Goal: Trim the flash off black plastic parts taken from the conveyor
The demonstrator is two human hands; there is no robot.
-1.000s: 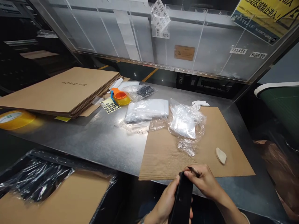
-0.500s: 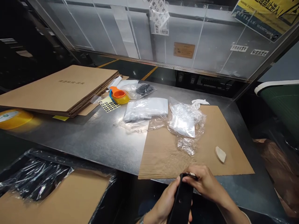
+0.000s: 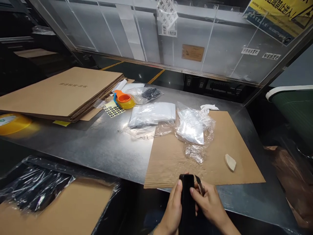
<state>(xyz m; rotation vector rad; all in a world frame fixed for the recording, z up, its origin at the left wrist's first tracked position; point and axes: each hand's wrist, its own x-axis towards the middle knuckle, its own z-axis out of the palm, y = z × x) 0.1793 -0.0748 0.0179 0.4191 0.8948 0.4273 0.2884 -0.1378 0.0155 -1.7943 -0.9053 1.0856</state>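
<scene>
Black bar (image 3: 187, 199), one: smooth, rounded corners, held before the steel table (image 3: 114, 153), long axis near to far, both hands touching it. Left hand (image 3: 173, 204): wrapped around its left side. Right hand (image 3: 209, 202): gripping a slim pointed blade (image 3: 201, 187), thumb against the bar's right side. Beyond: ribbed cardboard sheet (image 3: 168, 163), flat; crinkled clear bag (image 3: 207, 125); pale wedge-shaped pad (image 3: 230, 162), right.
</scene>
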